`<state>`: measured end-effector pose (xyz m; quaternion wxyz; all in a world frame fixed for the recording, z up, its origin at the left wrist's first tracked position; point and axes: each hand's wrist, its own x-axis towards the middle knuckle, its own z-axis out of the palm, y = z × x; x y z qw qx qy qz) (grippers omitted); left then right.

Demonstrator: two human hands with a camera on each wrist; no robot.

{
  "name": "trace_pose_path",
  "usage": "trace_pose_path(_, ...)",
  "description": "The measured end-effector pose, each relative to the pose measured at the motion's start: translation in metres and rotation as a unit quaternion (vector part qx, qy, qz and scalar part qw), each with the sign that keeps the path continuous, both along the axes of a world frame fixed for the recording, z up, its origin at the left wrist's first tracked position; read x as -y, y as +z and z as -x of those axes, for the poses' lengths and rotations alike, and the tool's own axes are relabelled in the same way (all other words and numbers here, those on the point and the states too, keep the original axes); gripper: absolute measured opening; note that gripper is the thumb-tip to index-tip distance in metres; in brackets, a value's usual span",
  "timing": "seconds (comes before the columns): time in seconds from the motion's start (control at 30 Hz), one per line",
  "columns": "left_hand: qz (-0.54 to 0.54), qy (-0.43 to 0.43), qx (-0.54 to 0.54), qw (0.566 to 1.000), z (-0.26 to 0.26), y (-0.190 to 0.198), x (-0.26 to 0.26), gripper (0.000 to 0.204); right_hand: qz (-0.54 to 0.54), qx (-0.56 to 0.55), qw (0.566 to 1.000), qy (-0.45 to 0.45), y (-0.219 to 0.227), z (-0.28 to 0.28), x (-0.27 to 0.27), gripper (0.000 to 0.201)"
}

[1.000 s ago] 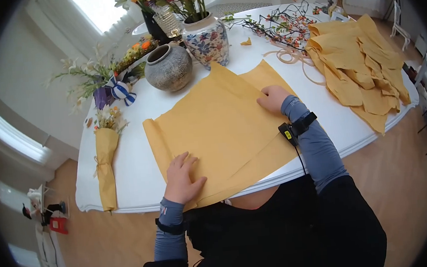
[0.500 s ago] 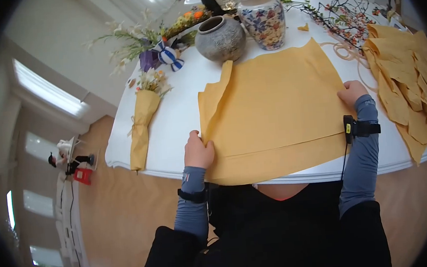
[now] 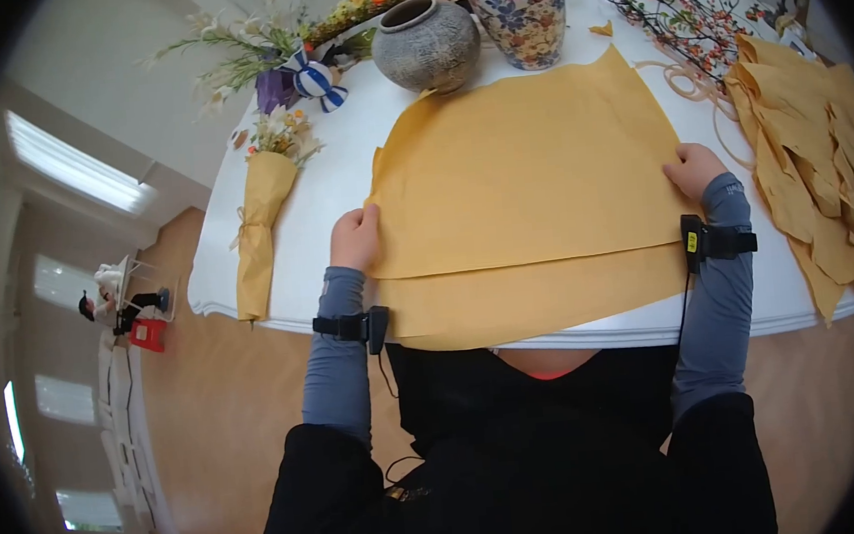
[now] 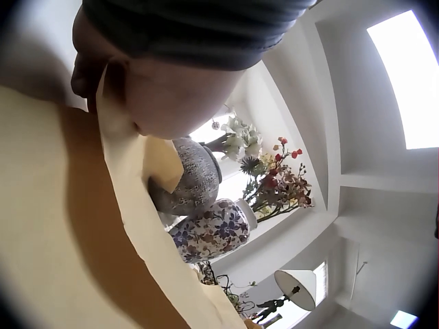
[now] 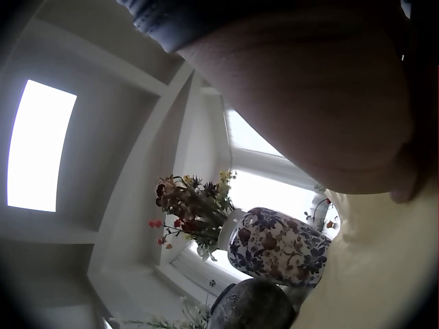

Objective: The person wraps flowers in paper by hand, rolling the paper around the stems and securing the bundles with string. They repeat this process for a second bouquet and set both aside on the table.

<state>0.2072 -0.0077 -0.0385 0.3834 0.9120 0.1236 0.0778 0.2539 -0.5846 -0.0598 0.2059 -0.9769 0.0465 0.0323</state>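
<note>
A wide sheet of yellow-brown wrapping paper (image 3: 530, 169) spans the space between my two hands in the head view. My left hand (image 3: 355, 239) pinches its left edge; in the left wrist view the paper edge (image 4: 120, 178) runs up between the thumb and fingers. At the opposite edge my right hand (image 3: 695, 172) grips the sheet, its fingertips hidden under the hand in the right wrist view. Beneath the near edge of this sheet, a second layer of the same paper (image 3: 540, 298) shows along the table's front.
A grey rough pot (image 3: 427, 46) and a floral vase (image 3: 520, 19) stand just behind the paper. A wrapped bouquet (image 3: 265, 219) lies at left on the white table (image 3: 324, 175). Crumpled paper sheets (image 3: 805, 157) hang over the right side, near berry branches (image 3: 689, 30).
The head view has shifted. The sheet went from lying askew to square before me, and its curled left side has straightened. Both hands now hold its side edges; the left hand moved outward.
</note>
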Motion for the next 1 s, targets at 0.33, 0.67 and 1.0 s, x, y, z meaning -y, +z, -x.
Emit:
trace_pose_path(0.33,-0.249,-0.172,-0.282,0.910,0.062,0.061,0.027,0.032,-0.005,-0.038,0.999,-0.007,0.018,0.007,-0.020,0.047)
trace_pose_path(0.67,-0.018,-0.090,-0.153,0.984,0.002,0.013,0.010,0.032,-0.018,-0.027,0.999,-0.035,0.017,0.009,-0.020,0.034)
trace_pose_path(1.0,0.056,-0.174,-0.168,0.969,0.028,0.037,0.032,0.021,-0.060,-0.072,0.990,-0.102,0.025,0.007,-0.022,0.038)
